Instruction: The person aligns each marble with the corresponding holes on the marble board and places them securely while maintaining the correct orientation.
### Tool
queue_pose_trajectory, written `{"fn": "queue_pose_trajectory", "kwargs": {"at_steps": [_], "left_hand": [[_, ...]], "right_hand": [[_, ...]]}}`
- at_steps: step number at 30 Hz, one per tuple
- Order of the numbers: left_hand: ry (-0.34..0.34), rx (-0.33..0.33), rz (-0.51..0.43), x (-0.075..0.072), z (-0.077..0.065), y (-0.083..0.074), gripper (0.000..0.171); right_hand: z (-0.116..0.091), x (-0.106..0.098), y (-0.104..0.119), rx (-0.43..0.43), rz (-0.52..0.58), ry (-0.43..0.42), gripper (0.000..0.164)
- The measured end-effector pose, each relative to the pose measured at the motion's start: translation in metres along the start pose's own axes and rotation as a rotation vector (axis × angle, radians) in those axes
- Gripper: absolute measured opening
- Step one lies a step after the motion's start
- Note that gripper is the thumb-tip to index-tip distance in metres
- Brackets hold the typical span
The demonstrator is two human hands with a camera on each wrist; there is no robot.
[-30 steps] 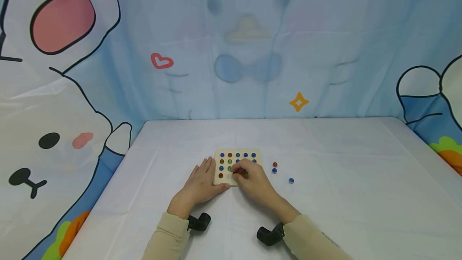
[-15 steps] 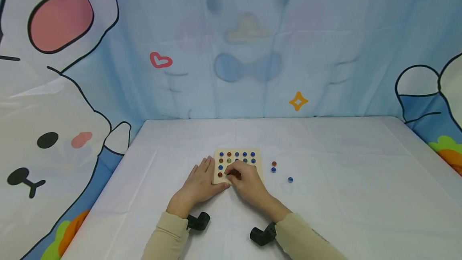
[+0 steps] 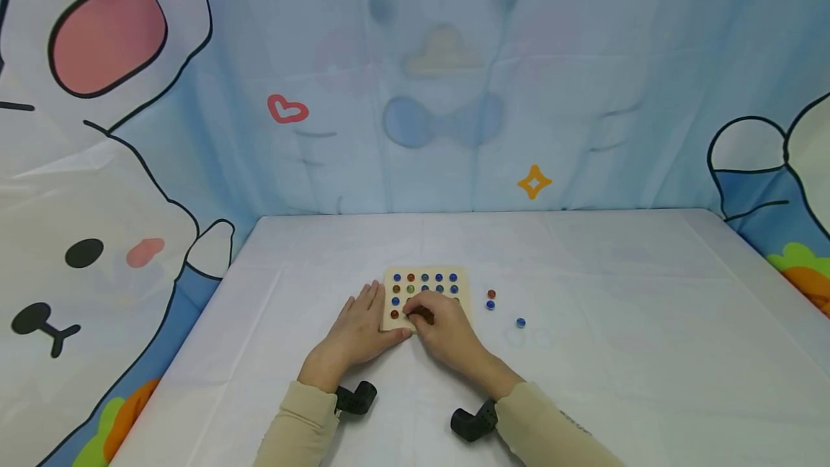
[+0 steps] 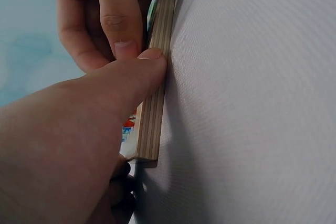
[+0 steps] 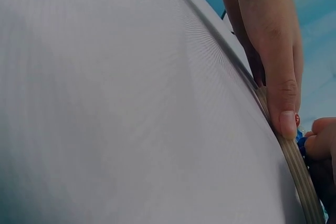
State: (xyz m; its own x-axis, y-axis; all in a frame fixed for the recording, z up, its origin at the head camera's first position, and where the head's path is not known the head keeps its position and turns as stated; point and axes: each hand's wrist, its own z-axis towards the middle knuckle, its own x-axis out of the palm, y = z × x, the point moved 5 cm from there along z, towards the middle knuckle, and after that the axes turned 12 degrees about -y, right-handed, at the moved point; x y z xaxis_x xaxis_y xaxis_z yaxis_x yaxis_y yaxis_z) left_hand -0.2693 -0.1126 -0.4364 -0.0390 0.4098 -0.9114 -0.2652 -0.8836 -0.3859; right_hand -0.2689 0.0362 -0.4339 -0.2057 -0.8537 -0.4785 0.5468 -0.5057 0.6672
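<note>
A small square wooden board point(image 3: 424, 274) lies on the white table, its holes filled with blue, red and green marbles. My left hand point(image 3: 363, 323) lies flat on the table against the board's left side, and its thumb point(image 4: 131, 77) presses the board's layered edge point(image 4: 153, 114). My right hand point(image 3: 424, 312) hovers over the board's near middle with curled fingers, pinching a small dark marble point(image 3: 421, 314). The right wrist view shows the left thumb point(image 5: 281, 77) on the board edge point(image 5: 299, 174).
Right of the board, loose on the cloth, lie a red marble point(image 3: 491, 294), a blue marble point(image 3: 490, 304) and another blue marble point(image 3: 520, 322). A cartoon-print backdrop point(image 3: 441, 92) walls the table at back and sides.
My right hand has shifted a little left and nearer over the board's front rows. The left hand has stayed put against the board.
</note>
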Motion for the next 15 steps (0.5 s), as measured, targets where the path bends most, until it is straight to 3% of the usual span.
{"fn": "queue_pose_trajectory", "kwargs": {"at_steps": [15], "left_hand": [[0.002, -0.008, -0.002, 0.0020, 0.0011, 0.0013, 0.097]], "right_hand": [[-0.0012, -0.0072, 0.0007, 0.062, 0.051, 0.026, 0.018]]}}
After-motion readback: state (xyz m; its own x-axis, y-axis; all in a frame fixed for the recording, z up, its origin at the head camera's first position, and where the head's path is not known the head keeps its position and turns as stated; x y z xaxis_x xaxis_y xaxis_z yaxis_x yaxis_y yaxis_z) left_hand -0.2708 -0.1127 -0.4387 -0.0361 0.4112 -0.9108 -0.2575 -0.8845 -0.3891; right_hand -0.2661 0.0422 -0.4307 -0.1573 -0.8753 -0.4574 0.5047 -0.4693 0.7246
